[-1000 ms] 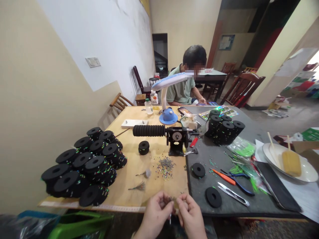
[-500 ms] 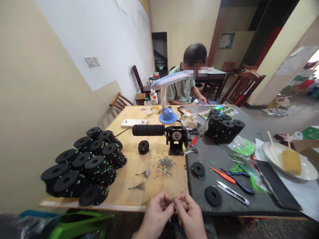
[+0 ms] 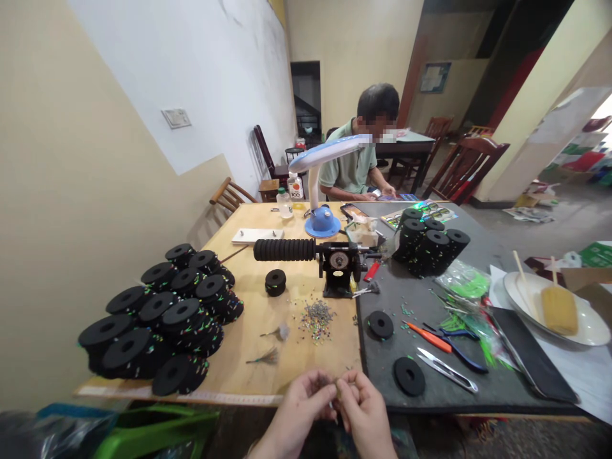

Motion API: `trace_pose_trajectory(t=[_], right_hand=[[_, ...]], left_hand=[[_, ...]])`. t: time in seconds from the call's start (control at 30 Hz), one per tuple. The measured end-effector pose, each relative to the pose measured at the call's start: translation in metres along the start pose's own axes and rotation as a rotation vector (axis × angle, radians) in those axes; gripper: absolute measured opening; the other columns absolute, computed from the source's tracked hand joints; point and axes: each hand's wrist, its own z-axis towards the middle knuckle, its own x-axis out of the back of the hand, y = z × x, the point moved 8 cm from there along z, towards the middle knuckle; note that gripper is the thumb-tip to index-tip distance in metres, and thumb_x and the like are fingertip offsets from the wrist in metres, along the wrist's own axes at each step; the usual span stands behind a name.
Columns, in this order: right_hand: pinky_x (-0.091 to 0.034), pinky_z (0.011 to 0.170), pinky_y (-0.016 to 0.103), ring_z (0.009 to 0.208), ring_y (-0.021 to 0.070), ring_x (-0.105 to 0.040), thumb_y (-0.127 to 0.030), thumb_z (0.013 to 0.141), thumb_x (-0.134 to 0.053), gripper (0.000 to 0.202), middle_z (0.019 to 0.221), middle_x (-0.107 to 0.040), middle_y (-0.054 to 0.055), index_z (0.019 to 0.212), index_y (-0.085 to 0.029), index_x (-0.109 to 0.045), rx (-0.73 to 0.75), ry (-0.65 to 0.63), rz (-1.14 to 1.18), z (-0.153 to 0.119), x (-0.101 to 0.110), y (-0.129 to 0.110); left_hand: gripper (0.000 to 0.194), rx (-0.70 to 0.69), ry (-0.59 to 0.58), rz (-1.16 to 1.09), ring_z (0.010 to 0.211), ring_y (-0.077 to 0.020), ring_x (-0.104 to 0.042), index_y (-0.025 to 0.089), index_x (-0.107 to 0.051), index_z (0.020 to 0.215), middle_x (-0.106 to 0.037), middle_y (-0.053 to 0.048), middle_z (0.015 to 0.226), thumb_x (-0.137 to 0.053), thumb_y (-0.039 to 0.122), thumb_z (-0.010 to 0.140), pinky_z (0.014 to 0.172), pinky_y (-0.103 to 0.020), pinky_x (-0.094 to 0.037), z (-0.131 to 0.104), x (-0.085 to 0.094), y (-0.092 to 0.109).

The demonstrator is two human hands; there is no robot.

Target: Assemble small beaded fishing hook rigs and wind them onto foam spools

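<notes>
Pinching, left hand (image 3: pixel 302 408) meets right hand (image 3: pixel 362 407); beads (image 3: pixel 316 320) beyond.

yellow food (image 3: pixel 559 310) on white plate (image 3: pixel 591 326)

Beads (image 3: pixel 319 313) on the table (image 3: pixel 253 309) before the machine (image 3: pixel 338 274), lamp (image 3: pixel 322 223) behind it, spool stacks (image 3: pixel 168 305) left and right.

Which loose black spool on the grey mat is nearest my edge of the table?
The front spool, left of the silver snips; the other spool sits farther back.
</notes>
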Motion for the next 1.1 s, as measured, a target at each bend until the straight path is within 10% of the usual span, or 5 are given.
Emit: trace_pose_trajectory(t=[1.1], right_hand=[[-0.022,0.037,0.018,0.033,0.0042,-0.030,-0.072,0.070,-0.065,0.055,0.044,-0.052,-0.007,0.066,-0.019,-0.051,-0.002,-0.039,-0.032,-0.005,-0.004,0.002]], left_hand=[[0.038,0.003,0.138,-0.111,0.052,-0.0114,-0.057,0.016,-0.058,0.067,-0.056,0.007,0.054,-0.086,0.037,0.054,0.047,-0.021,-0.039,-0.001,0.009,0.004]])
